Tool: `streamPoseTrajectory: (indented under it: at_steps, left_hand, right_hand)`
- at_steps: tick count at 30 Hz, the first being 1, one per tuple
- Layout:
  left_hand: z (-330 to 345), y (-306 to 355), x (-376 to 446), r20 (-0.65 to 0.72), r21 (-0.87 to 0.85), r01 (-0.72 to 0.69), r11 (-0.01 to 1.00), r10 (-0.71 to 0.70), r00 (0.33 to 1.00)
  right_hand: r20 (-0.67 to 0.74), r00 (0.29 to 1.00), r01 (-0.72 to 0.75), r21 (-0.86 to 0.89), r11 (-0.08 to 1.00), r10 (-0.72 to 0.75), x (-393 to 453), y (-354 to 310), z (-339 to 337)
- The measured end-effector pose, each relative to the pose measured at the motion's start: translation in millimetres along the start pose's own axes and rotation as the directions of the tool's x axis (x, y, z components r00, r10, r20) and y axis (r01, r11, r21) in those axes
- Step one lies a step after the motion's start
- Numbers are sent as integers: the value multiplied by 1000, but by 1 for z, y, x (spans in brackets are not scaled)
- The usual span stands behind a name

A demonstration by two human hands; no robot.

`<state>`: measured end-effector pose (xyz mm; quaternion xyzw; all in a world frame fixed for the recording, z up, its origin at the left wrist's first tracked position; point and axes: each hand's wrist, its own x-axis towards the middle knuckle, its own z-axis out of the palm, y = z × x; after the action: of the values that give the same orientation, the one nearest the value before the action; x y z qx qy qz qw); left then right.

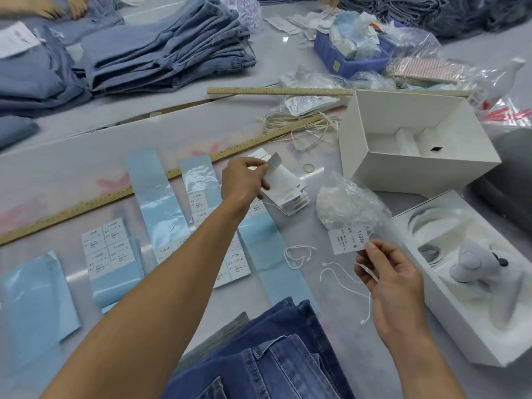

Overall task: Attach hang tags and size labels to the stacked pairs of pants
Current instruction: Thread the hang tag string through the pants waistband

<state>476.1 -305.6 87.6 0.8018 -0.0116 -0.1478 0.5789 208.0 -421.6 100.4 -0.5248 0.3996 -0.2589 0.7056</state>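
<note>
Fingers of the left hand [244, 180] pinched a hang tag [275, 162] off the tag stack [289, 194]; right hand [388, 272] pinched a size label [349, 241], string [365, 295] dangling.

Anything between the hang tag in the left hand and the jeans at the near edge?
Nothing solid. The left hand pinches a hang tag above the tag stack. Toward the jeans lie only flat label sheets and loose strings.

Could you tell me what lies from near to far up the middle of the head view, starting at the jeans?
Dark jeans → loose white strings → hang tag stack under the left hand → wooden ruler → folded pants stack.
</note>
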Motion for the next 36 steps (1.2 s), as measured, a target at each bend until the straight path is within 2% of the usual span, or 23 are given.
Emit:
streamPoseTrajectory:
  at_steps: [7, 9, 12, 17, 19, 22, 26, 29, 33, 36]
  left_hand:
    - [-13, 26, -48, 26, 49, -221, 974, 220, 975]
    - [-28, 25, -77, 36, 3, -246, 969, 245, 969]
    - [-58, 3, -134, 5, -178, -163, 970, 167, 986]
    - [-111, -62, -249, -150, -380, 58, 923, -123, 981]
    - [-121, -84, -290, -151, -423, 117, 899, -197, 969]
    - [-135, -104, -340, -146, -409, 156, 899, -233, 961]
    - [-144, -118, -387, -53, -413, 241, 879, -287, 956]
    - [-148, -121, -405, 40, -439, 297, 848, -311, 949]
    - [-152, -121, -418, 123, -441, 330, 834, -308, 943]
    - [-154, -120, -423, 170, -469, 346, 812, -302, 938]
  right_hand:
    - [12, 1000, 14, 21, 1000, -14, -14, -12, 0]
    - [19, 1000, 22, 36, 999, -23, -23, -21, -1]
    - [71, 996, 44, 61, 997, -48, -44, -35, -2]
    - [192, 977, 90, 0, 996, -88, -94, -46, -4]
    - [241, 967, 88, -33, 996, -78, -115, -44, -4]
    - [338, 939, 80, -53, 995, -57, -150, -40, -5]
    - [435, 900, 33, -110, 993, 18, -197, -33, -4]
    - [465, 877, -12, -226, 974, 119, -226, -19, -3]
    - [455, 862, -35, -384, 922, 223, -248, 2, 0]
    - [436, 869, -2, -470, 883, 234, -252, 11, 0]
